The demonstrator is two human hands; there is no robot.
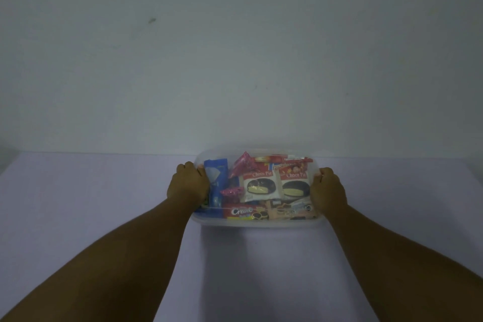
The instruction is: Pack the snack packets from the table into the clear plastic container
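Observation:
The clear plastic container (pixel 257 223) stands on the table, filled with several snack packets. Two Choco Pie packets (pixel 261 185) lie on top in the middle, a blue packet (pixel 216 178) at the left, pink wrappers (pixel 243 166) beside it, and a red cream-biscuit packet (pixel 241 213) along the near wall. A clear lid appears to cover the contents. My left hand (pixel 189 184) grips the container's left end with curled fingers. My right hand (pixel 328 188) grips its right end the same way.
The pale table (pixel 104 204) stretches to both sides and toward me. A plain wall (pixel 235 47) rises right behind the table's far edge, close to the container.

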